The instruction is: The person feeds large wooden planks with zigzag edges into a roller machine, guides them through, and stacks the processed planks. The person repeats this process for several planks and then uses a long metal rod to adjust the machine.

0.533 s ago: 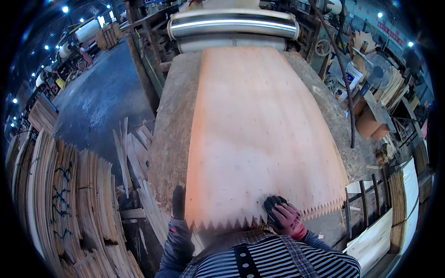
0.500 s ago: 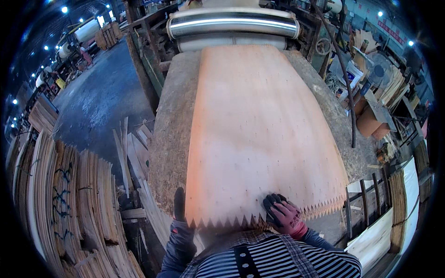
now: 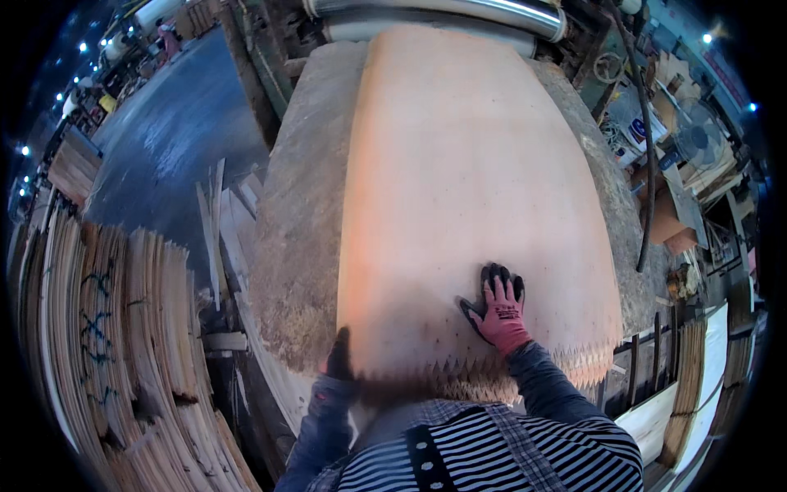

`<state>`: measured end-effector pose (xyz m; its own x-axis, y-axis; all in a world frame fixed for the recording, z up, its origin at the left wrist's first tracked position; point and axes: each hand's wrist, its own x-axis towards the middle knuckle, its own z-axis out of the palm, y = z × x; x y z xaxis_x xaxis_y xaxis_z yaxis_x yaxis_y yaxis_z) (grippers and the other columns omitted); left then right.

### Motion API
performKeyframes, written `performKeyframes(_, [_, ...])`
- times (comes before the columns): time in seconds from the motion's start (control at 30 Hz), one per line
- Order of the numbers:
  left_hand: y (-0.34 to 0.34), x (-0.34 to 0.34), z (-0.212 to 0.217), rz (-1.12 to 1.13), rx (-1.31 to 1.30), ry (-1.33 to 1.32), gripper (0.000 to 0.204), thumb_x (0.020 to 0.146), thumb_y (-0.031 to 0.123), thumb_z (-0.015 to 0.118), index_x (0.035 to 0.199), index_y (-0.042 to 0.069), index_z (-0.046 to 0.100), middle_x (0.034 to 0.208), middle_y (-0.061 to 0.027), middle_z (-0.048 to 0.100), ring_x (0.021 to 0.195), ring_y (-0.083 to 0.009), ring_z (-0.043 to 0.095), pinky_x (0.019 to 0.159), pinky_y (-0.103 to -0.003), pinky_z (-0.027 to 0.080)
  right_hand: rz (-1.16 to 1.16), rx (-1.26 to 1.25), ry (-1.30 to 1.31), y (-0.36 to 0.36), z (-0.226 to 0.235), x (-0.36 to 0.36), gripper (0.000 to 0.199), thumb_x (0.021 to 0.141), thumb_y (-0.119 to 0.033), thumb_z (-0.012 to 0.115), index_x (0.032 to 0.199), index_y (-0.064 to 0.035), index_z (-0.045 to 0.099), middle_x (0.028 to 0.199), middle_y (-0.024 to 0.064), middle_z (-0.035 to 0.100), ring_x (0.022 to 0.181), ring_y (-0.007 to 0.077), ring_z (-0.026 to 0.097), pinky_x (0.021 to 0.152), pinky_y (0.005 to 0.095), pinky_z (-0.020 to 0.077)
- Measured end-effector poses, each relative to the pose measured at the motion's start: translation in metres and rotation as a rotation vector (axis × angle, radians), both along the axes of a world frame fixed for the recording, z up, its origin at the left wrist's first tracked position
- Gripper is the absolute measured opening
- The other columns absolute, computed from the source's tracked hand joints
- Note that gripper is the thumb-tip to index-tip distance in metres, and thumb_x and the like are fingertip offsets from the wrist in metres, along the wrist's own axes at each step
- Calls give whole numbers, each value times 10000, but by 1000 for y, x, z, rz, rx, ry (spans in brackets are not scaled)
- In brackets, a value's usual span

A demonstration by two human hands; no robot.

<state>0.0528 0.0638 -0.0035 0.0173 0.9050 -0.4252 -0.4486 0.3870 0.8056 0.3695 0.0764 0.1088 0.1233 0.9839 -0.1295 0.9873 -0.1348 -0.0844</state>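
A stack of pale wood veneer sheets (image 3: 484, 180) with toothed near edges lies lengthwise in front of me. My right hand (image 3: 497, 305), in a pink and black glove, is pressed flat on the top sheet with its fingers spread. At the near left corner, my left hand (image 3: 338, 357) in a dark glove rests against the side of the stack. Its fingers look stretched along the edge, slightly blurred, and I see nothing held in them. Beneath the veneer is a worn, greyish-brown tabletop (image 3: 299, 205).
A shiny metal roller (image 3: 443, 16) spans the far end of the table. Bundled veneer strips (image 3: 139, 328) stand at the left, beside loose wood strips (image 3: 217, 238). To the right are a dark upright bar (image 3: 648, 164), a fan (image 3: 699, 141) and a cardboard box (image 3: 668, 215).
My right hand has moved from the toothed near edge forward onto the top sheet and spread flat. The left hand stays at the left edge. The view has tilted down, cutting off part of the roller.
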Motion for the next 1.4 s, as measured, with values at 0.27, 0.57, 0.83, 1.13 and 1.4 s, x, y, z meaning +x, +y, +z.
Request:
performKeyframes(0.27, [61, 15, 142, -183, 199, 370, 229, 812, 140, 536, 963, -31, 558, 849, -46, 595, 772, -83, 534, 655, -190, 419, 72, 225, 58, 68, -18, 31, 669, 709, -420, 563, 1232, -62, 348, 1297, 147, 286, 1191, 323, 260, 984, 486, 161])
performKeyframes(0.57, [47, -12, 72, -148, 413, 680, 340, 850, 225, 462, 1086, -17, 501, 1016, -85, 563, 911, -130, 530, 793, -234, 409, 164, 124, -89, 84, -32, 4, 694, 740, -497, 477, 1274, -94, 292, 1323, 106, 261, 1219, 301, 216, 1001, 461, 120])
performKeyframes(0.83, [53, -6, 70, -325, -101, 560, 295, 788, 156, 557, 1025, -17, 530, 971, -93, 580, 897, -150, 540, 791, -250, 421, 92, 193, -138, 139, -17, 6, 703, 769, -522, 402, 1285, -67, 256, 1337, 118, 233, 1240, 283, 182, 1016, 438, 73])
performKeyframes(1.13, [55, -7, 47, -243, -27, 594, 243, 732, 172, 636, 904, 4, 598, 839, -46, 614, 759, -111, 559, 683, -241, 439, 32, 124, 107, 255, -18, 23, 735, 770, -569, 351, 1295, -70, 231, 1354, 96, 205, 1256, 260, 151, 1023, 428, 32])
performKeyframes(1.4, [47, -10, 36, -189, -47, 648, 212, 770, 144, 572, 930, 7, 591, 846, -48, 613, 766, -123, 559, 695, -252, 440, 407, 441, 87, 175, 32, -27, 712, 772, -547, 373, 1255, -29, 295, 1280, 167, 309, 1211, 330, 228, 1008, 444, 109])
